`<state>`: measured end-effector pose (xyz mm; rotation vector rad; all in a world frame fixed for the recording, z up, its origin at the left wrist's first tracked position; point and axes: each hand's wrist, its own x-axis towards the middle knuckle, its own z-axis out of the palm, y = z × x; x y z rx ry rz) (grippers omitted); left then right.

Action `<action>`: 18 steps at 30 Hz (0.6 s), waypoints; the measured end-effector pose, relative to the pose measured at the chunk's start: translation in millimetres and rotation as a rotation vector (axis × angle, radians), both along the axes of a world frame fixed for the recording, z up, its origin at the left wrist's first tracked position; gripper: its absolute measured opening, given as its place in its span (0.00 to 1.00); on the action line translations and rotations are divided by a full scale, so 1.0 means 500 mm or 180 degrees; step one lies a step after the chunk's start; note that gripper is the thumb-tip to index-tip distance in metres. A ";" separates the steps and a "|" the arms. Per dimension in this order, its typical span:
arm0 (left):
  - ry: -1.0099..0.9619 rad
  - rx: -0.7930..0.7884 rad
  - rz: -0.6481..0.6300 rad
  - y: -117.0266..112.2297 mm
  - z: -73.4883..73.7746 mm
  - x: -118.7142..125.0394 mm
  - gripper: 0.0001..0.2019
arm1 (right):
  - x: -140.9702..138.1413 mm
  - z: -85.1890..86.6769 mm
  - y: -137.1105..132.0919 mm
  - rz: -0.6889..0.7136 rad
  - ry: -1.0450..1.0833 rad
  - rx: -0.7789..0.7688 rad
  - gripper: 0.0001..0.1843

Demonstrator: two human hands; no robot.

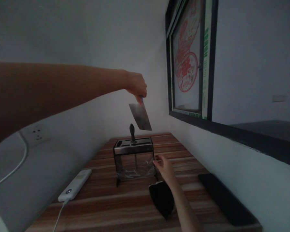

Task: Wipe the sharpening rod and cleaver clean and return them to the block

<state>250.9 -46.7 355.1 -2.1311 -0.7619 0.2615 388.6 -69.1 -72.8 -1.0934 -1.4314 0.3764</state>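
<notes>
My left hand (137,84) is closed around the handle of a cleaver (140,116). Its broad metal blade hangs tilted in the air, above and behind a knife block (133,149). The block has a metal slotted top, a dark frame and see-through sides. A black handle (132,132) stands up from its top, with a thin rod visible below it inside. At the block's right side, my right hand (163,164) grips the edge between thumb and fingers. Beneath my right forearm lies a black cloth-like piece (161,198) with a pale edge.
The wood-grain table (116,211) runs back to the wall. A white power strip (74,185) with a cable lies on its left. A long black flat object (226,199) lies along the right wall. A dark-framed window (187,61) is above it, and a wall socket (38,134) is on the left.
</notes>
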 end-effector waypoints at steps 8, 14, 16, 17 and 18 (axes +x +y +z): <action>-0.0416 -0.0050 0.0366 -0.011 -0.024 0.013 0.19 | 0.000 -0.012 0.006 0.0094 -0.0015 -0.0109 0.17; 0.0615 0.0415 0.0633 -0.046 -0.020 0.027 0.17 | -0.008 -0.014 0.007 0.0083 -0.0078 -0.0200 0.16; 0.0761 0.0453 0.0669 -0.051 -0.017 0.034 0.15 | -0.010 -0.014 0.007 0.0075 -0.0117 -0.0236 0.15; 0.0790 0.0470 0.0668 -0.054 -0.016 0.038 0.15 | -0.011 -0.015 0.007 0.0072 -0.0137 -0.0251 0.14; 0.0813 0.0475 0.0688 -0.056 -0.014 0.041 0.15 | -0.012 -0.015 0.008 0.0072 -0.0157 -0.0263 0.14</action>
